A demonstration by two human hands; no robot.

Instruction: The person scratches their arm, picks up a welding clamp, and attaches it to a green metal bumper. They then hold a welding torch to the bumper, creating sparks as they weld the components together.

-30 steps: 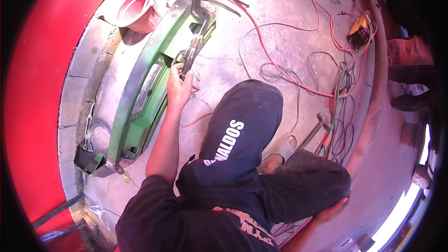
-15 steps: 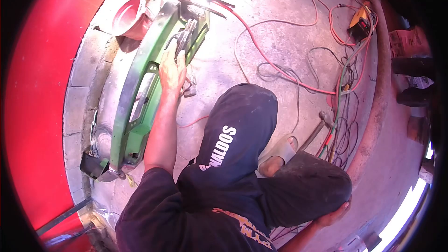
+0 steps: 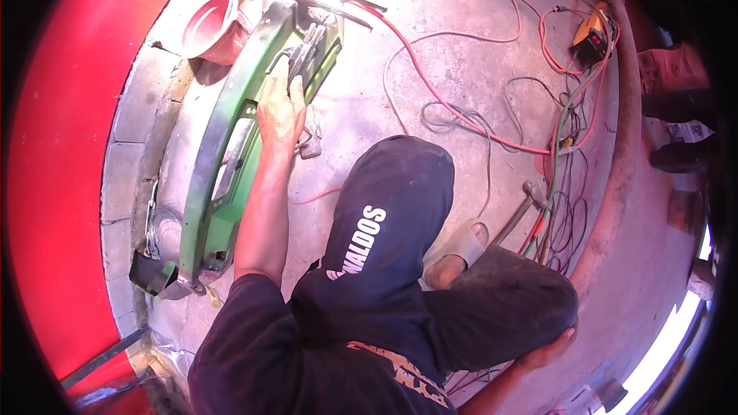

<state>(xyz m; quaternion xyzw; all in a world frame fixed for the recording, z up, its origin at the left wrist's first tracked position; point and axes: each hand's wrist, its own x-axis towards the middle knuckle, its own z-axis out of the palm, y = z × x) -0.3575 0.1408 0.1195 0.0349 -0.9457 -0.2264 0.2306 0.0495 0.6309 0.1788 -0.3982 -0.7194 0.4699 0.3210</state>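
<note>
A long green metal beam [image 3: 201, 207], shaped like a vehicle bumper, lies on the concrete floor to my left. My left hand [image 3: 280, 117] reaches over its middle, fingers stretched and slightly apart. Its fingertips touch a dark grey piece [image 3: 305, 58] with several narrow parallel parts, lying on the beam; its kind is not clear. Beside that wrist, a small metal item [image 3: 310, 147] rests on the floor. Against the underside of my bent knee lies my right hand [image 3: 547, 352], fingers loosely extended and partly covered by the trouser leg, with no tool visible in it.
A reddish bucket [image 3: 209, 29] stands by the block ledge at upper left. A red cable [image 3: 438, 92] crosses the floor to tangled wires [image 3: 565, 207]. Near my foot lies a hammer [image 3: 519, 211]. A yellow and black machine [image 3: 590, 38] sits at upper right.
My left hand has shifted slightly up along the beam, its fingers reaching a little farther onto the dark grey piece. My right hand stays at the knee.
</note>
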